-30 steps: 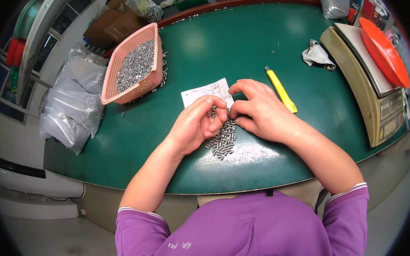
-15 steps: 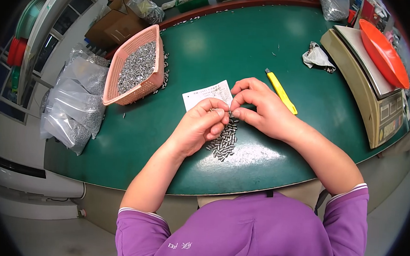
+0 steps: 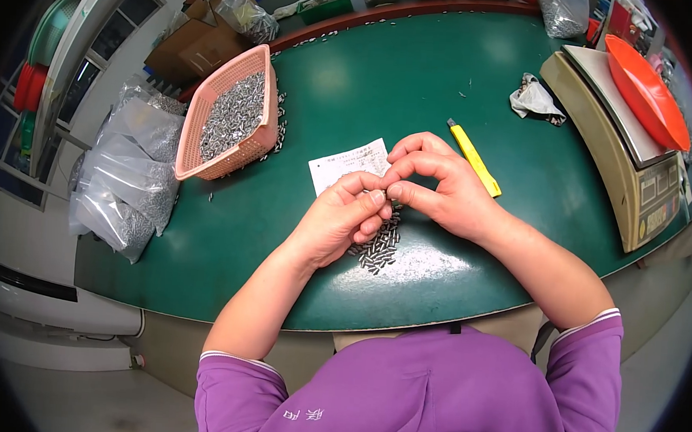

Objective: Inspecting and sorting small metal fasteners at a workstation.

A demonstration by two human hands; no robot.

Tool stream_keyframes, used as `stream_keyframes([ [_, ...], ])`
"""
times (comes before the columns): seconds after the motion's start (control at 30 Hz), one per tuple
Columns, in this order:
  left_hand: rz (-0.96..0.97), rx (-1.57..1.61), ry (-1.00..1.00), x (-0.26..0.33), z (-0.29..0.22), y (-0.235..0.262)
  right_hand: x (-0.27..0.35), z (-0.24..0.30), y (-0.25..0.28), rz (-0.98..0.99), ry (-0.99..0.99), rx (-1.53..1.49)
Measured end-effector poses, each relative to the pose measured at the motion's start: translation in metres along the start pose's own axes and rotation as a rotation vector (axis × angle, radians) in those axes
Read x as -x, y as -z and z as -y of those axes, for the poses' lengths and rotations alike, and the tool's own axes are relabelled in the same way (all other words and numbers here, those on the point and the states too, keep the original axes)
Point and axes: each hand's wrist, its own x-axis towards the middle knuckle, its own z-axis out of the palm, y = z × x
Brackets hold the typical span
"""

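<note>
My left hand (image 3: 341, 216) and my right hand (image 3: 441, 182) meet fingertip to fingertip above the table. The thumb and forefinger of each are pinched together, and whatever lies between them is too small and covered to make out. Below the fingers is a loose pile of small, dark, shiny metal parts (image 3: 378, 254), partly hidden by my left hand. A white printed paper slip (image 3: 335, 168) lies just behind my hands, its right part covered by them. Beyond my right wrist rests a yellow utility knife (image 3: 474, 161).
On the green table (image 3: 355, 74), a pink plastic basket (image 3: 243, 148) full of small metal parts stands at left, beside filled clear bags (image 3: 121, 202). At right is a beige scale (image 3: 618, 165) bearing a red dish (image 3: 647, 92). A crumpled white bag (image 3: 534, 97) lies near it.
My fingertips have drawn slightly closer together and dipped a little, still pinched. The things on the table stay in place.
</note>
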Motion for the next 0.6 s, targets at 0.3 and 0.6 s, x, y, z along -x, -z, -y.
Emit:
stream_keyframes([
  [0.3, 0.048, 0.079, -0.018, 0.000, -0.003, 0.003, 0.002, -0.004, 0.004, 0.011, 0.007, 0.314],
  [0.6, 0.021, 0.102, -0.035, -0.002, -0.002, 0.007, 0.007, -0.014, 0.003, 0.139, 0.095, 0.498],
])
